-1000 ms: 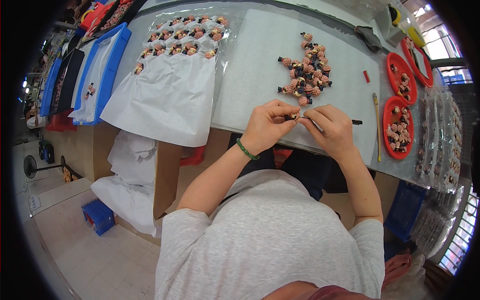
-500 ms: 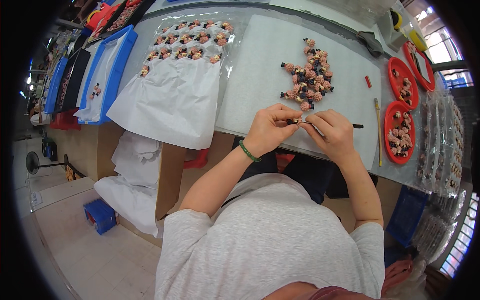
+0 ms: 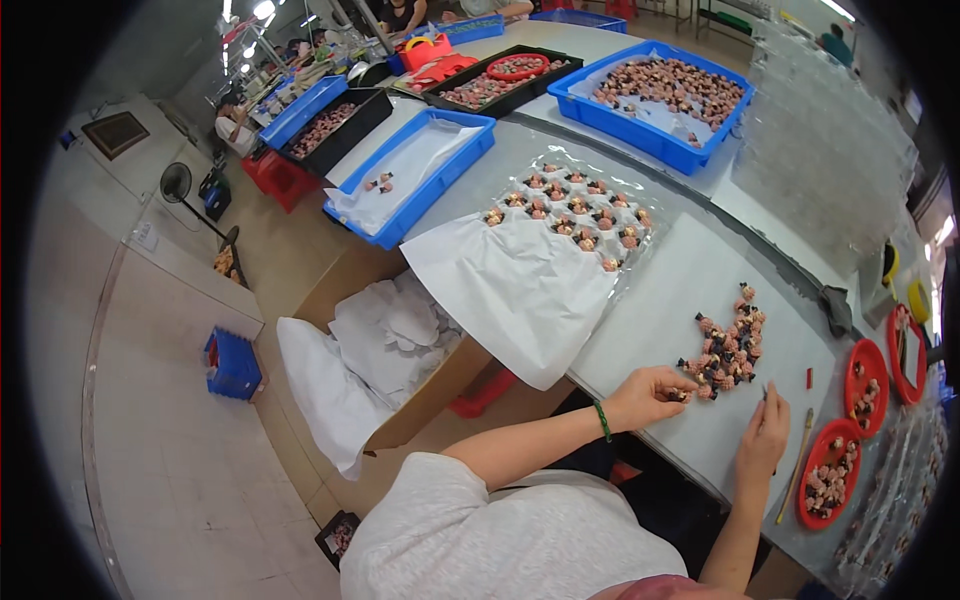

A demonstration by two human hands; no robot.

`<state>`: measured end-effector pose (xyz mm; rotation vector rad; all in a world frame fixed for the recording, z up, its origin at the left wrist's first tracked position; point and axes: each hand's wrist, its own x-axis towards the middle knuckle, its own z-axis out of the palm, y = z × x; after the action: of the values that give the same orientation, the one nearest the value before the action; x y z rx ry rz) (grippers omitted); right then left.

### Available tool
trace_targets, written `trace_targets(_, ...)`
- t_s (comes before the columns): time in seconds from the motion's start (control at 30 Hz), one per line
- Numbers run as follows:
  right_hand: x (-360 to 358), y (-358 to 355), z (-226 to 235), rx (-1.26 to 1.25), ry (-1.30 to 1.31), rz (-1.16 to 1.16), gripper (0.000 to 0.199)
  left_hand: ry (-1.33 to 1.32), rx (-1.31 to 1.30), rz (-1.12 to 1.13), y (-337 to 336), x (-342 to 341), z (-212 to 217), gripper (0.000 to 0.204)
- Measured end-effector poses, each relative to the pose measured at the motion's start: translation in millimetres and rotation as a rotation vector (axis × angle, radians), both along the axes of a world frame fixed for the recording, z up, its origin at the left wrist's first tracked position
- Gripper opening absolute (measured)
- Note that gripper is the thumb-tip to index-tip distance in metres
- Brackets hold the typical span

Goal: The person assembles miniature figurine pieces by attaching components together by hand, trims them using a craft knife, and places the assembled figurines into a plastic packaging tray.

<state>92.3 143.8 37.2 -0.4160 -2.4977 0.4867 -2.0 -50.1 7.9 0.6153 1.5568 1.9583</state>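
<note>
My left hand [image 3: 648, 398] pinches a small pink-and-dark figurine [image 3: 679, 395] between thumb and fingertips, near the front edge of the white foam sheet [image 3: 625, 358]. Just beyond it lies a cluster of similar figurines [image 3: 735, 350], pink and knobbly with black parts. To the right, my right hand [image 3: 763, 435] is closed around a slim pen-like tool [image 3: 767, 390], apart from the figurine. Only the tool's tip shows above the fingers. A small red cap [image 3: 809, 378] and a thin yellowish brush [image 3: 795, 465] lie to the right of that hand.
Left of the foam sheet, a clear plastic tray [image 3: 640, 200] holds figurines in rows, partly under white paper [image 3: 510, 290]. Red bowls [image 3: 807, 500] of figurines stand at right. Blue bins [image 3: 480, 140] line the back; an open carton [image 3: 420, 395] sits by the table.
The view has swung left. My hands have parted: the right one with its tool has moved away from the figurine, which stays in my left fingers.
</note>
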Motion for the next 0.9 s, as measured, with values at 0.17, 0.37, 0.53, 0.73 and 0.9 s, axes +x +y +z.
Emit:
trace_targets(0.17,15,46,-13,0.097,-0.172,-0.168,0.036,0.001,0.047,0.015,5,-5,-7,0.022)
trace_targets(0.37,8,56,-10,0.249,-0.206,-0.195,0.038,0.0,0.017,0.09,1,-17,-11,0.019)
trace_targets(0.53,2,-5,4,0.06,0.0,-0.012,0.038,0.084,-0.033,0.235,-2,-28,-17,0.02)
trace_targets(0.73,2,-35,-23,-0.064,-0.013,0.051,0.035,0.074,0.024,0.33,-2,-17,-15,0.02)
trace_targets(0.9,5,-36,-27,-0.05,0.007,0.017,0.032,0.121,-0.036,0.262,-5,-21,-18,0.019)
